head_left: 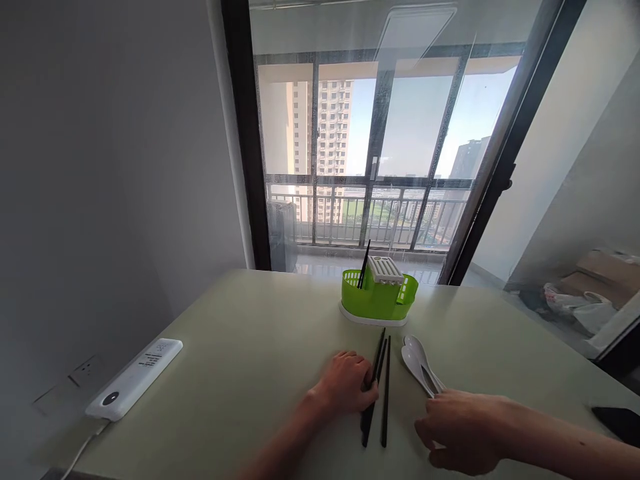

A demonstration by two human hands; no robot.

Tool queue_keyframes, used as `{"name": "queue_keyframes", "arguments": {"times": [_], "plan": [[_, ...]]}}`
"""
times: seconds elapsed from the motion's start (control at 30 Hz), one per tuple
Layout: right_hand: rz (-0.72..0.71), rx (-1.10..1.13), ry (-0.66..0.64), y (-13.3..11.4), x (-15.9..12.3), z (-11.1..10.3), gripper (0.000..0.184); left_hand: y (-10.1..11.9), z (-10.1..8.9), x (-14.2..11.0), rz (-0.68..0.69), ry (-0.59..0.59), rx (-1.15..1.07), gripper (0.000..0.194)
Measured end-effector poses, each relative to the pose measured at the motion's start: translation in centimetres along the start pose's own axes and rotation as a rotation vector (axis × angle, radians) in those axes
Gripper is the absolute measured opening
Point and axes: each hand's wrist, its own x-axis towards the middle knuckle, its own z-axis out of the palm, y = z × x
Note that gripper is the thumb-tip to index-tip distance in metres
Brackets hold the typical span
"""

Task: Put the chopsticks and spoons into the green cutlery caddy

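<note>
My left hand (349, 385) is closed around black chopsticks (379, 360) lying lengthwise on the table, its thumb and fingertips against them. Just to the right, another black chopstick (386, 400) lies apart from that hand. Two white spoons (415, 363) rest with bowls pointing away from me. Over their handles curls my right hand (460, 427), hiding most of the handle length. Beyond both hands stands a green cutlery holder (373, 303) on a white base, with a white slotted top part (386, 269). A dark chopstick-like stick (365, 263) leans up out of its left compartment.
A white power strip (137, 377) with a cable lies at the pale table's (225, 353) left edge, by the wall. A dark flat object (617, 425) is at the right edge. Behind the table is a glass sliding door (350, 220); boxes and bags (585, 300) sit on the right.
</note>
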Motion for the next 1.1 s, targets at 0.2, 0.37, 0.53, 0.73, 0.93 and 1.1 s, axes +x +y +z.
{"name": "queue_keyframes", "arguments": {"times": [0.2,0.37,0.53,0.73,0.93,1.1], "plan": [[-0.039,0.006,0.029,-0.2,0.0,-0.2,0.018,0.1,-0.4,0.1,-0.051,-0.002,0.005,0.013],[-0.001,0.001,-0.033,-1.1,-0.3,-1.2,0.02,-0.4,-1.5,0.1,-0.1,-0.021,0.038,0.01],[0.033,-0.022,-0.061,-1.8,-0.8,-2.3,0.025,-1.7,-2.4,0.1,-0.183,-0.05,0.192,0.007],[-0.004,0.019,-0.015,-1.0,-0.4,-1.2,0.02,-2.0,-1.7,0.5,-0.206,-0.053,0.272,0.016],[-0.036,0.019,0.017,-0.1,0.3,0.1,0.016,-1.8,-0.9,0.6,-0.267,-0.031,0.295,0.016],[-0.08,-0.016,0.077,0.3,0.4,0.4,0.017,-1.8,-0.6,0.8,-0.355,0.008,0.266,0.019]]}}
